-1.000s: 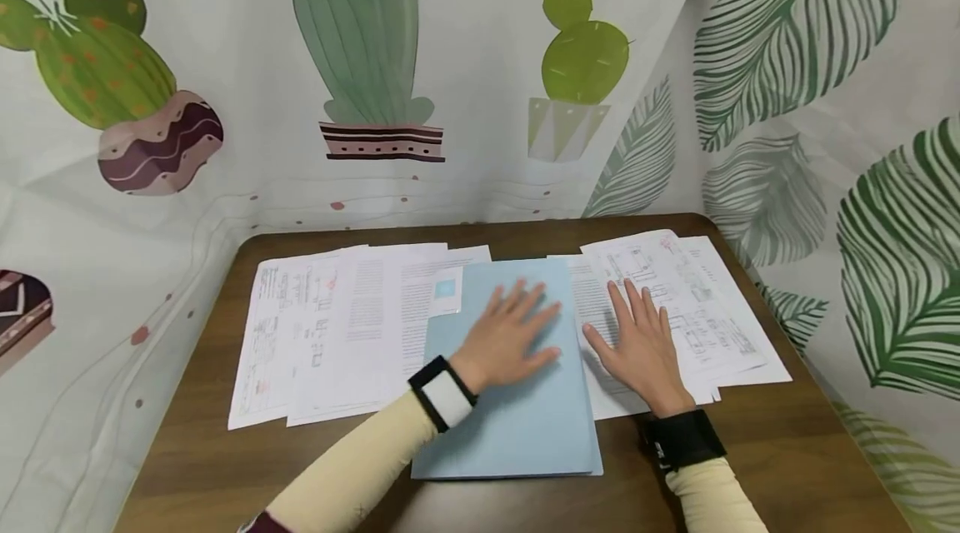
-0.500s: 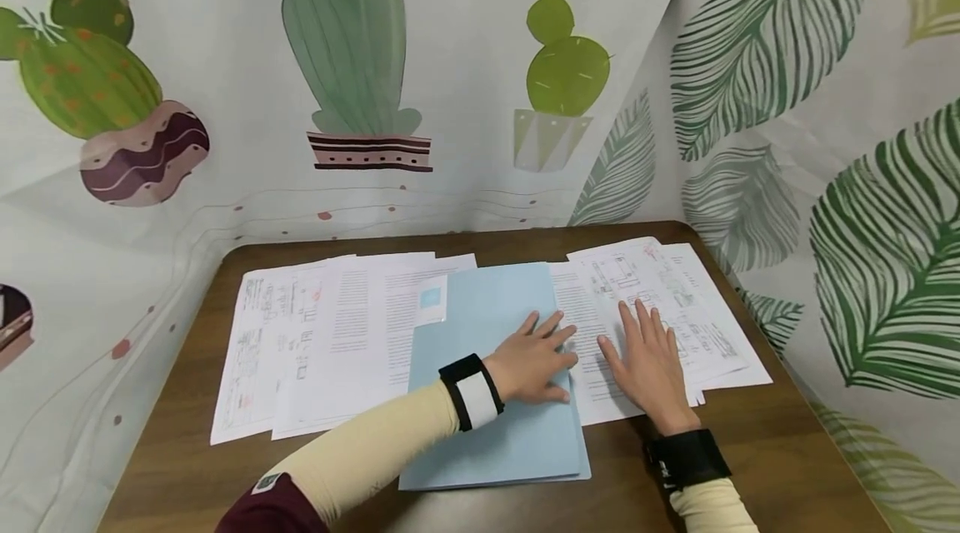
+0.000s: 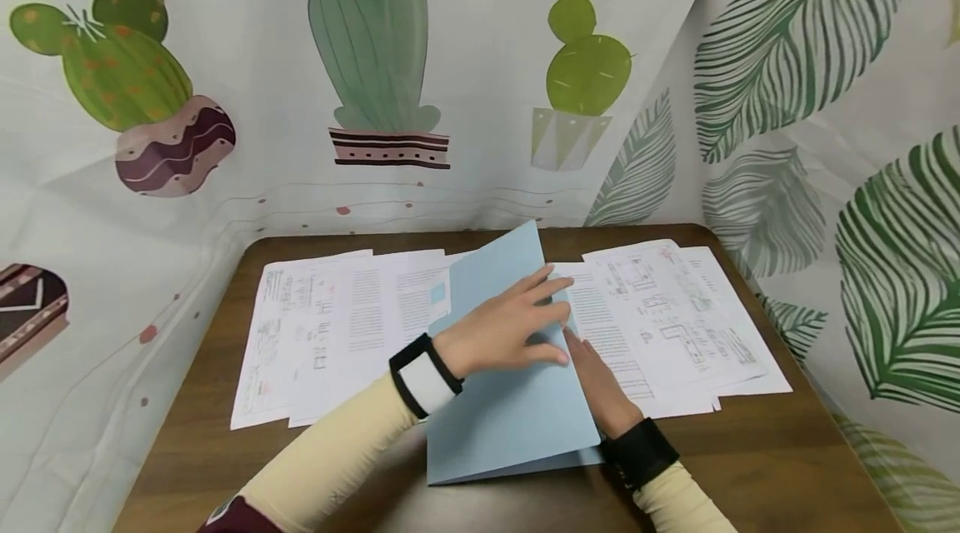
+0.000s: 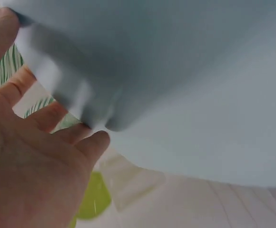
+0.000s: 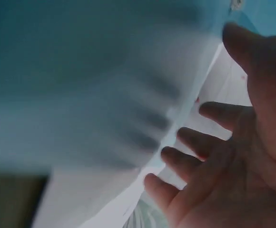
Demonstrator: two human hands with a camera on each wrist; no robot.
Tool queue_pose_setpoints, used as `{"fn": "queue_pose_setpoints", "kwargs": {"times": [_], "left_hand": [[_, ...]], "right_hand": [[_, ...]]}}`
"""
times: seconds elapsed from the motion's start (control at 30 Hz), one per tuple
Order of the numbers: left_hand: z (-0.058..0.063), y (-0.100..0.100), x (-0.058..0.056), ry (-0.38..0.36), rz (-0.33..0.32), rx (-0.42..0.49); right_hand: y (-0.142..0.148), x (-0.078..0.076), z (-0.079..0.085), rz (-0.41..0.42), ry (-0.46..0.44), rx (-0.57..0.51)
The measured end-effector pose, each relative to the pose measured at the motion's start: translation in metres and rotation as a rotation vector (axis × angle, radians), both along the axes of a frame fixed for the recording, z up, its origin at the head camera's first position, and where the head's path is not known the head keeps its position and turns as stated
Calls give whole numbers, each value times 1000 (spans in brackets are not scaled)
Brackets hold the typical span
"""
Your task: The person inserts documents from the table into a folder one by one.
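Observation:
A light blue paper folder (image 3: 498, 425) lies at the middle of the table, its upper cover raised at a slant along the right side. Below it, a strip of the lower cover (image 3: 577, 459) shows. My left hand (image 3: 504, 329) reaches across the raised cover, fingers spread at and past its right edge; the left wrist view shows those fingertips along the edge of the blue sheet (image 4: 195, 109). My right hand (image 3: 606, 391) is at the same edge, its fingers extended and partly hidden by the cover. The right wrist view shows the fingers spread beside the folder's edge.
Overlapping printed sheets (image 3: 322, 350) lie left of the folder, and more papers with line drawings (image 3: 675, 325) lie to its right. The brown wooden table (image 3: 795, 450) has rounded far corners. Behind it hangs a white curtain (image 3: 480, 100) with cactus and leaf prints.
The folder's upper cover has risen from lying flat to slanted. My right hand has moved left from the papers to the folder's edge; my left hand has shifted along that edge.

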State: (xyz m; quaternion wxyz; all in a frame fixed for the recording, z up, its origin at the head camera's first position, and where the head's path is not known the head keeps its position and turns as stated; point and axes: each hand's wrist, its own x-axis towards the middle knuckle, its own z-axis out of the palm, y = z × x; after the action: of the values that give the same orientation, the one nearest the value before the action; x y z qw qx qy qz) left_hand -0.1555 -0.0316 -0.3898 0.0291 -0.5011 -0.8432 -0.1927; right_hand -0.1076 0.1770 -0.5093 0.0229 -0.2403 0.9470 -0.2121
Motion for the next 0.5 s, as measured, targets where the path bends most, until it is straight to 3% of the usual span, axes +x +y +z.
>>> {"fn": "queue_pose_setpoints", "kwargs": {"times": [0.13, 0.23, 0.4, 0.5], "left_hand": [[11, -30, 8, 4, 49, 111], [20, -55, 17, 46, 105, 206], [33, -102, 35, 94, 227, 303], [40, -138, 43, 66, 313, 309]], "right_hand": [[-10, -1, -1, -24, -12, 144], [-14, -3, -2, -52, 8, 186], [-16, -3, -2, -78, -2, 181], [-17, -3, -3, -76, -13, 177]]}}
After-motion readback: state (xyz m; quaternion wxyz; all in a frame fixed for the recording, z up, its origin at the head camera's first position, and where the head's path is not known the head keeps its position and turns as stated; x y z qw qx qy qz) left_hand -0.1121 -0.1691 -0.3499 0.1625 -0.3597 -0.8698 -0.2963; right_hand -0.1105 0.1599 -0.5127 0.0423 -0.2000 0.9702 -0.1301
